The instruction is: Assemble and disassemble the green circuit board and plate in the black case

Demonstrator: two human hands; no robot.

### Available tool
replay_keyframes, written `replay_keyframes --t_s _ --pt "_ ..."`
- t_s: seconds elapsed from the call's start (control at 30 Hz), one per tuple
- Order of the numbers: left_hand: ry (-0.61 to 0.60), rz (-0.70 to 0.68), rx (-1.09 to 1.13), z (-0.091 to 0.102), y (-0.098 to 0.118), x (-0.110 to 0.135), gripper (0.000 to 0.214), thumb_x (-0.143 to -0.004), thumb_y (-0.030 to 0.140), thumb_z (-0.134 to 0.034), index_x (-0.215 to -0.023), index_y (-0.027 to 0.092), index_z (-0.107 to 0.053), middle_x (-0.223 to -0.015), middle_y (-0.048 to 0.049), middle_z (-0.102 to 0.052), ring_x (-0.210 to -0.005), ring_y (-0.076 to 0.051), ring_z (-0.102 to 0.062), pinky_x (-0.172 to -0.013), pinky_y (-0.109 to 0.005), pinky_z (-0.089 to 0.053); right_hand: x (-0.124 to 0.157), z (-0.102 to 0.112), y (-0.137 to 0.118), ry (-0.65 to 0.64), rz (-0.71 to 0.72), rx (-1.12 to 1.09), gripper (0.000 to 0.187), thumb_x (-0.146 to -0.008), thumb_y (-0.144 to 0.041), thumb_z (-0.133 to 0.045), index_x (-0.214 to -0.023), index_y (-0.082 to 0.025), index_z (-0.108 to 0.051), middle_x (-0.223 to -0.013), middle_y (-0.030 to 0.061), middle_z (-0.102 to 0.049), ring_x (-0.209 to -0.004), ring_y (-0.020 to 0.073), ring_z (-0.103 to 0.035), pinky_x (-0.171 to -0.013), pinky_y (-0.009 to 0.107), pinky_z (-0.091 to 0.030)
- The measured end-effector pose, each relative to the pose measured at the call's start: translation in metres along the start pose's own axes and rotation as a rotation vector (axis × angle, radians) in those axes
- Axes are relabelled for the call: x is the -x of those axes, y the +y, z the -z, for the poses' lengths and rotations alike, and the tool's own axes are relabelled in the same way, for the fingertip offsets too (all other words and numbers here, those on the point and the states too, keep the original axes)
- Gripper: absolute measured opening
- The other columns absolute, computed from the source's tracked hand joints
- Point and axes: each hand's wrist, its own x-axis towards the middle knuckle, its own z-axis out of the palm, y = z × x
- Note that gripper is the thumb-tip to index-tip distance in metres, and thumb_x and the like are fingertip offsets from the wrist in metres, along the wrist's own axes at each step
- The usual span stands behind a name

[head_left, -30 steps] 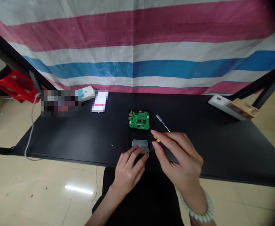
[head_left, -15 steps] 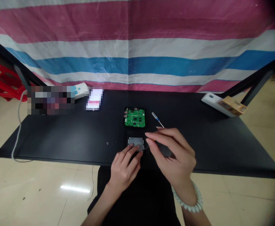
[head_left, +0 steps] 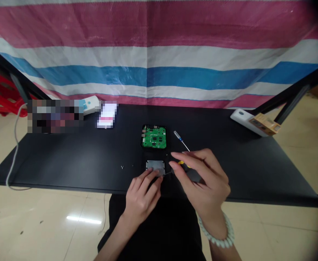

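Note:
My left hand (head_left: 142, 194) rests at the near table edge with its fingertips pressed on a small grey metal plate (head_left: 155, 165). My right hand (head_left: 203, 181) is pinched around a yellow-handled screwdriver (head_left: 181, 163), whose thin tip points at the plate's right edge. Just behind the plate lies a green circuit board (head_left: 153, 137) in a black housing. A second screwdriver with a blue handle (head_left: 181, 140) lies loose to the right of the board.
The black table (head_left: 66, 159) carries a white device with a cable (head_left: 90, 105) at the back left and a white power strip with a cardboard box (head_left: 254, 121) at the back right. A tiny screw (head_left: 122, 167) lies left of the plate. A striped tarp hangs behind.
The view has drifted slightly, shifting everything left. Both hands stay on the plate; the yellow handle shows again between my right fingers.

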Motion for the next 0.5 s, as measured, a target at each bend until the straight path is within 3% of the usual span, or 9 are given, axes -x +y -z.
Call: replay_keyframes --t_s 0.07,0.2,0.27,0.37,0.5 --pt "-0.004 -0.006 0.003 0.0006 -0.0004 -0.0005 0.032 -0.103 0.013 -0.062 -0.133 0.018 -0.069 -0.136 -0.0093 -0.074 -0.133 -0.028 -0.064 -0.098 -0.039 -0.052 0.0011 0.0008 0.0002 -0.023 0.014 0.015 0.035 -0.098 -0.013 -0.07 -0.129 -0.029 -0.076 -0.101 0.0055 -0.07 -0.095 0.0207 -0.07 -0.079 0.036 -0.061" --pt "-0.01 -0.012 0.005 0.0018 -0.0008 -0.0018 0.03 -0.103 0.012 -0.062 -0.132 0.018 -0.07 -0.137 -0.0091 -0.074 -0.132 -0.028 -0.065 -0.097 -0.039 -0.052 0.0 0.0047 -0.0015 -0.18 0.035 -0.111 0.054 -0.103 -0.007 -0.05 -0.153 -0.024 -0.059 -0.136 0.0113 -0.07 -0.125 0.027 -0.066 -0.103 0.047 -0.058" --pt "-0.015 -0.009 -0.001 0.002 -0.0006 -0.002 0.031 -0.103 0.012 -0.061 -0.132 0.018 -0.069 -0.137 -0.009 -0.074 -0.132 -0.028 -0.065 -0.097 -0.039 -0.051 -0.0012 0.0042 -0.002 -0.185 0.048 -0.126 0.051 -0.102 -0.005 -0.054 -0.148 -0.025 -0.063 -0.126 0.008 -0.074 -0.115 0.0232 -0.07 -0.097 0.041 -0.06" --pt "-0.012 -0.003 -0.008 0.0019 0.0 -0.0023 0.03 -0.104 0.012 -0.061 -0.132 0.019 -0.069 -0.136 -0.0091 -0.075 -0.13 -0.028 -0.066 -0.097 -0.039 -0.051 -0.0022 0.0 -0.001 -0.084 0.065 -0.026 0.033 -0.097 -0.01 -0.072 -0.126 -0.026 -0.075 -0.098 0.0023 -0.072 -0.085 0.0164 -0.068 -0.076 0.032 -0.058" --pt "-0.007 -0.001 -0.006 0.0022 0.0008 -0.0036 0.029 -0.103 0.012 -0.061 -0.131 0.019 -0.069 -0.135 -0.0093 -0.075 -0.13 -0.028 -0.066 -0.096 -0.039 -0.052 -0.0021 -0.0032 0.0004 -0.075 0.055 0.048 0.011 -0.099 -0.017 -0.071 -0.108 -0.022 -0.075 -0.091 0.0033 -0.065 -0.084 0.0176 -0.063 -0.075 0.034 -0.054"
